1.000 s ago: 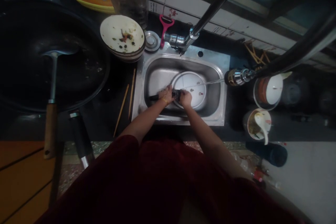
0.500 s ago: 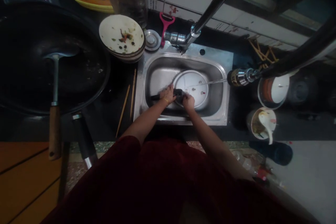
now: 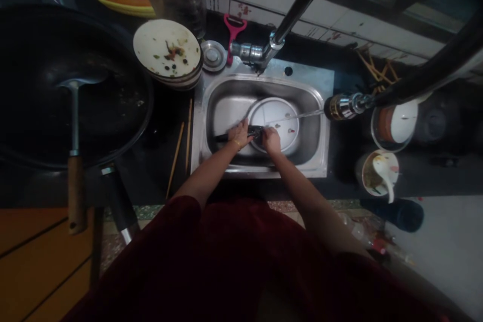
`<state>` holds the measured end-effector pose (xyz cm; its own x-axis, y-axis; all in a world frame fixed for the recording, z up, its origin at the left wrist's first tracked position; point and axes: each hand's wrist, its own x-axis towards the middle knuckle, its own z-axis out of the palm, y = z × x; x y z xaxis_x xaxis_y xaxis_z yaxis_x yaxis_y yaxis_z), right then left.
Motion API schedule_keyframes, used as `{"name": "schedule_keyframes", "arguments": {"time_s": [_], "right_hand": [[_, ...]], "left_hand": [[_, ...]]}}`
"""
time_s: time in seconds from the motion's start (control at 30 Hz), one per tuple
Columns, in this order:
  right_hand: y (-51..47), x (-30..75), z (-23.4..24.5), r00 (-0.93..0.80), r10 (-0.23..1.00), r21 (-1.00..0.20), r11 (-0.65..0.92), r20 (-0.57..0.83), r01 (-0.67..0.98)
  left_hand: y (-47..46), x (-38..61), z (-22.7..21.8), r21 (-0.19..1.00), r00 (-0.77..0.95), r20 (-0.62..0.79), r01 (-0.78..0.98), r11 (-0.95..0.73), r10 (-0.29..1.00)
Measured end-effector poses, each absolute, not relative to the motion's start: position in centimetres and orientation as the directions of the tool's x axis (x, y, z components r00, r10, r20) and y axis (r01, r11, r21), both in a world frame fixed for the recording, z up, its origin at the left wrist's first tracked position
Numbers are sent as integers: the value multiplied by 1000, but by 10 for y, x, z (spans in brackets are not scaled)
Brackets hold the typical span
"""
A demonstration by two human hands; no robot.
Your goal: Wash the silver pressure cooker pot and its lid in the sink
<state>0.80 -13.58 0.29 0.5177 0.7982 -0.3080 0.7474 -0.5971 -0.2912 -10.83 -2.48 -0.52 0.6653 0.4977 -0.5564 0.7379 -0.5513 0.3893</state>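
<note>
In the steel sink (image 3: 222,105), my left hand (image 3: 239,133) is closed around a long black utensil (image 3: 255,133), whose thin dark end sticks out to the left. I cannot make out its exact kind. My right hand (image 3: 271,140) grips the other end, fingers curled and partly hidden. Beneath and beyond both hands lies a white round dish (image 3: 269,108) with a few small reddish bits on it. A thin stream of water runs onto the dish from the faucet nozzle (image 3: 341,107) at the right.
Left of the sink are a wok (image 3: 33,126) with a wooden-handled spatula (image 3: 75,181), stacked dirty bowls (image 3: 162,45) and chopsticks (image 3: 175,161). Behind stand a pink peeler (image 3: 233,30) and the faucet pipe (image 3: 305,0). At right, a bowl holds a white spoon (image 3: 384,176).
The view has shifted slightly. My hands stay on the black utensil, which has turned a little between them. Water keeps running.
</note>
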Motion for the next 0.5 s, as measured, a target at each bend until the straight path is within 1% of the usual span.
{"name": "schedule_keyframes", "arguments": {"time_s": [0.07,0.13,0.2,0.3,0.37,0.43,0.5], "right_hand": [[-144,6,8,420,815,-271,-543,-400,795],[-152,7,15,341,806,-249,-499,-483,830],[-157,11,23,364,785,-196,-513,-501,836],[-163,21,30,523,742,-130,-619,-420,774],[-166,23,32,585,720,-142,-667,-374,731],[-168,22,35,577,745,-188,-652,-335,734],[-167,17,39,524,808,-237,-583,-270,777]], "left_hand": [[-24,-108,-3,389,666,-557,737,-552,497],[-22,-109,-1,392,668,-562,735,-554,488],[-19,-111,1,402,677,-569,724,-560,467],[-16,-118,2,417,707,-595,679,-605,383],[-13,-122,5,420,713,-630,645,-638,307],[-10,-123,13,430,715,-650,626,-650,258],[-3,-119,25,449,720,-650,622,-642,243]]}}
